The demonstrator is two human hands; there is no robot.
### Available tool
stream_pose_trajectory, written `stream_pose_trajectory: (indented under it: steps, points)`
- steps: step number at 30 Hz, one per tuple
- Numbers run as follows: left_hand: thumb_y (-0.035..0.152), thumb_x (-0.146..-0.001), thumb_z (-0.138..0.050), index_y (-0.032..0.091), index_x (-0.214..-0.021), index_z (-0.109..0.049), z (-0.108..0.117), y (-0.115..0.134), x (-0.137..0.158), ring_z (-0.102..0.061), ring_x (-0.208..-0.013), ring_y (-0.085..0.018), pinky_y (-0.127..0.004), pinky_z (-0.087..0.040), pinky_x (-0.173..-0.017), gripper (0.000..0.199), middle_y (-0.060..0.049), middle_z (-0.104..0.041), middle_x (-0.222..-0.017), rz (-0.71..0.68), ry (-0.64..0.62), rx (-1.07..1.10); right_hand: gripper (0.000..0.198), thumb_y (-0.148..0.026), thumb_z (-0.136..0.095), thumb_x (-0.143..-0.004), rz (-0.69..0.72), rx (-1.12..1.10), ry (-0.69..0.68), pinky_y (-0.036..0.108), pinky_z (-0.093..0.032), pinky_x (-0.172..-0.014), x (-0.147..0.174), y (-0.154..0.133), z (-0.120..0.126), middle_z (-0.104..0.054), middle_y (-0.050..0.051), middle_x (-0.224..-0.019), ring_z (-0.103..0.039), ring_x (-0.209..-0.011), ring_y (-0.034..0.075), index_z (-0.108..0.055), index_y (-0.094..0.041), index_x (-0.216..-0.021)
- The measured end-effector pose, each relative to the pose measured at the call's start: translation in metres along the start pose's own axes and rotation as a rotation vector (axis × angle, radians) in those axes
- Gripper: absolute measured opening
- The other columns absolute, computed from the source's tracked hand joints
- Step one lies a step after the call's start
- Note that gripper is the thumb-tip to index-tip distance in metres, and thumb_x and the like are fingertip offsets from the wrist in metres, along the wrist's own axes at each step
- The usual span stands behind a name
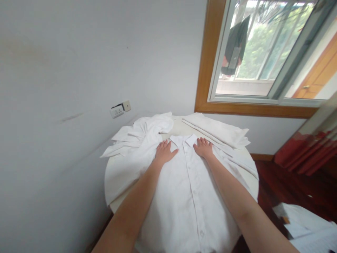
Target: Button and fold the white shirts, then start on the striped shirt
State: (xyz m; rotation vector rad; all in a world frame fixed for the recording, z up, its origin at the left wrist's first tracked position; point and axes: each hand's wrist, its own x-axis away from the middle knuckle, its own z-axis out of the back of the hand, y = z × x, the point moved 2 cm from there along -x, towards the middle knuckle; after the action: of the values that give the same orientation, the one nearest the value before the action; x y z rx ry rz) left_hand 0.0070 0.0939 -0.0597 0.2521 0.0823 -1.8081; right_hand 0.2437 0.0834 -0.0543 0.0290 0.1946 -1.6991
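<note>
A white button-up shirt lies front side up on a round table, its collar pointing away from me and its buttons running down the middle. My left hand rests flat on the shirt's left shoulder, just beside the collar, thumb spread. On the other shoulder lies my right hand, palm down with fingers stretched out. Both sleeves reach out toward the table's sides. The shirt's lower part hangs toward me over the near edge.
The round table stands against the wall. A crumpled white garment lies at its back left, a folded white garment at its back right. A wall socket is behind. White items sit low at the right, near a red curtain.
</note>
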Motion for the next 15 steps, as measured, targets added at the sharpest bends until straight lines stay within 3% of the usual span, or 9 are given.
stream_pose_trajectory:
  steps: [7,10,15]
  points:
    - [0.06,-0.089,-0.031,0.009,-0.136,-0.045,0.0019,0.0014,0.0033,-0.035,-0.135,-0.029,-0.043,-0.024,-0.112,0.071,-0.017,-0.042,-0.144,-0.121,0.124,-0.038,0.044,-0.044,-0.035,-0.093,0.072,-0.018,0.164,0.039,-0.028,-0.103,0.0084,0.0002,0.0073,-0.048,0.014,-0.136,-0.04,-0.126,0.027,-0.057,-0.018,-0.12]
    - [0.056,-0.09,-0.033,0.01,-0.136,-0.044,0.0009,0.0016,0.0028,-0.037,-0.134,-0.028,-0.04,-0.027,-0.111,0.066,-0.016,-0.043,-0.143,-0.151,0.112,-0.037,0.046,-0.042,-0.032,-0.094,0.087,-0.017,0.129,0.039,-0.027,-0.104,0.0066,-0.0011,0.0064,-0.046,0.013,-0.139,-0.039,-0.128,0.026,-0.053,-0.017,-0.127]
    - [0.054,-0.089,-0.038,0.01,-0.138,-0.042,0.0054,0.005,0.0017,-0.04,-0.131,-0.028,-0.04,-0.03,-0.108,0.066,-0.015,-0.045,-0.143,-0.12,0.115,-0.035,0.057,-0.044,-0.024,-0.095,0.062,0.018,-0.002,0.048,-0.021,-0.108,0.0006,-0.0014,0.0018,-0.028,0.011,-0.152,-0.022,-0.14,0.026,-0.035,-0.016,-0.143]
